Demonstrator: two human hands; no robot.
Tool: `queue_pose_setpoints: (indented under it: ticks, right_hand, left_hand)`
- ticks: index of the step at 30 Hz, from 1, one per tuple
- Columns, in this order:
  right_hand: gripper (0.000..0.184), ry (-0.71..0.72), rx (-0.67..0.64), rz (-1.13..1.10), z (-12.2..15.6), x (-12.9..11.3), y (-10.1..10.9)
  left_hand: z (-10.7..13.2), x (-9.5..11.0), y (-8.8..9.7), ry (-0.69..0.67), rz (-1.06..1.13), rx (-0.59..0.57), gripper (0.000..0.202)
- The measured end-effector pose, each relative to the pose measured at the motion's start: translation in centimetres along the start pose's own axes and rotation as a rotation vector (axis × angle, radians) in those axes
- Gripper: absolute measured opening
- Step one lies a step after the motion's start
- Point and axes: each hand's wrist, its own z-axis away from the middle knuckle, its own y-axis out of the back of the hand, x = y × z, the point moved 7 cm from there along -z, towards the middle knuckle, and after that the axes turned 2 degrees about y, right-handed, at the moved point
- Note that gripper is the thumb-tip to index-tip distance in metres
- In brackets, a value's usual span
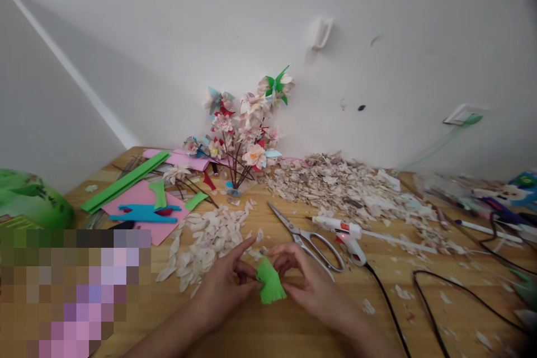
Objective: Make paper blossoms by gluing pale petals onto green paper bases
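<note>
Low in the middle of the head view, my left hand [226, 285] and my right hand [306, 285] meet on a small piece of fringed green paper [269, 281]. Both hands pinch it with closed fingers, just above the wooden table [293, 330]. A pile of pale paper petals [207, 246] lies right behind my left hand. Silver scissors [308, 238] lie shut on the table just beyond my right hand.
A white glue gun [346, 233] with a black cord [390, 307] lies right of the scissors. A bunch of paper flowers [243, 128] stands against the wall. Paper scraps [344, 184] heap at the back right. Pink and green sheets [138, 190] lie left. A green bag [29, 198] sits far left.
</note>
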Motion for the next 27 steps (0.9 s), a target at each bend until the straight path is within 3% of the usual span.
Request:
queue_pose_setpoints:
  ticks: [7,14,19,22,27]
  right_hand:
    - [0.010,-0.052,-0.038,0.028,-0.1,0.4,0.1]
    - [0.008,-0.066,0.042,0.054,-0.3,1.1,0.8]
    - [0.002,-0.087,0.103,-0.055,-0.2,1.9,1.0]
    - [0.004,-0.090,0.127,-0.075,-0.3,1.6,0.9]
    - [0.010,-0.122,0.178,-0.133,-0.4,1.4,0.7]
  left_hand:
    - [-0.3,-0.2,-0.2,0.028,0.014,-0.014,0.075]
    - [0.0,0.1,-0.2,0.049,0.110,-0.076,0.074]
    - [0.1,0.3,-0.3,-0.054,0.284,-0.132,0.069]
    - [0.1,0.0,-0.6,-0.091,0.262,-0.069,0.078]
    - [0.0,-0.8,-1.4,-0.021,0.330,0.038,0.084]
